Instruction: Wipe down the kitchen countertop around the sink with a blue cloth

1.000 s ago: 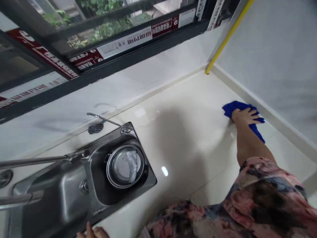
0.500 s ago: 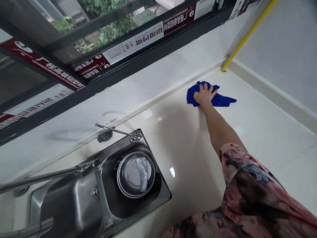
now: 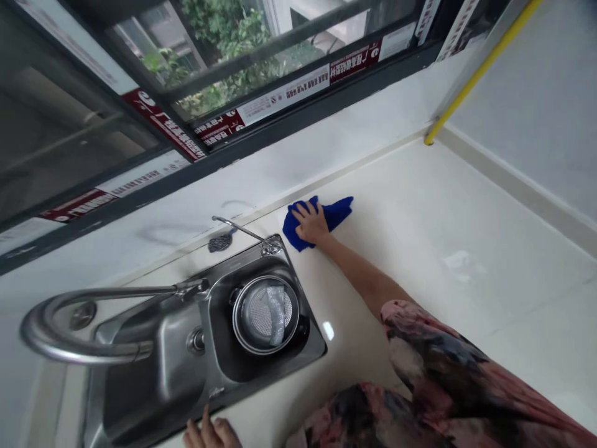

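My right hand (image 3: 311,224) presses down on a crumpled blue cloth (image 3: 339,213), its fingers bent and slightly apart over the fabric. Hand and cloth rest on the white countertop (image 3: 387,205), just right of the sink's back corner and close to the wall. At the bottom edge, my left hand (image 3: 211,434) shows only its fingers, which are apart and hold nothing. They lie by the front rim of the steel double sink (image 3: 308,367). In the right basin sits a metal pot (image 3: 254,314) with a perforated insert and a bubble-wrapped item (image 3: 276,317) on it.
A curved faucet (image 3: 93,298) arches over the left basin. A thin spout (image 3: 242,229) rises at the sink's back right corner, with a steel wool scrubber (image 3: 220,241) behind. The yellow pipe (image 3: 480,74) meets the counter at the far corner. A window (image 3: 224,81) lies above the wall.
My right hand has slid the blue cloth leftward along the counter, from near the yellow pipe to beside the sink. My left hand's fingers have come into view. The camera view has shifted.
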`<state>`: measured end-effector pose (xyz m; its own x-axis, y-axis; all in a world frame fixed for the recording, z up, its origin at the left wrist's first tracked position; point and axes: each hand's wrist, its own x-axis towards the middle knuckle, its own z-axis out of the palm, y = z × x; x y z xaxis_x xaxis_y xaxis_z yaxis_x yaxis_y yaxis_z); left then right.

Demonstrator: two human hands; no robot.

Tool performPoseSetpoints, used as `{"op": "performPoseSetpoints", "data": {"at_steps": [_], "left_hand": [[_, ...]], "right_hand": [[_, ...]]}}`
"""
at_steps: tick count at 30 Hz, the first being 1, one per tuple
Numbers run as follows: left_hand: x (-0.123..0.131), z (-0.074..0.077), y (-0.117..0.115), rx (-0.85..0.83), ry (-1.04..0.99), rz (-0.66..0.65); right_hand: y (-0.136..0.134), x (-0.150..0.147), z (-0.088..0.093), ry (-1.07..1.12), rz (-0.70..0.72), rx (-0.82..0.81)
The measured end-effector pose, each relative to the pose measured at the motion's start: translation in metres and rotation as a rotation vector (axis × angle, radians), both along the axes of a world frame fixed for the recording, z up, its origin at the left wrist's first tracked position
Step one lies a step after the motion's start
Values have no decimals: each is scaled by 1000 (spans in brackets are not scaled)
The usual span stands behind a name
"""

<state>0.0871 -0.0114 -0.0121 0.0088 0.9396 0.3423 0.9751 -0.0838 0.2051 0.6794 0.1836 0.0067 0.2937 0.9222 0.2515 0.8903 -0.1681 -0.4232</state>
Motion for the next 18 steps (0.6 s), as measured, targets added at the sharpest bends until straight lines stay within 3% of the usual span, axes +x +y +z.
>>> {"op": "performPoseSetpoints", "data": {"at_steps": [4,8,13,18], "left_hand": [[10,4,-5,-2,18,24],[17,5,-10,-8,44,73],[16,3,-7,36,21,47],[8,-3,14,71,-97,-146]], "right_hand": [[-22,-36,6,25,195,-6],[-76,-54,6,9,322,-2],[-186,-88,-3,-10,401,-1],[-313,-113,-14,-49,396,-58]]}}
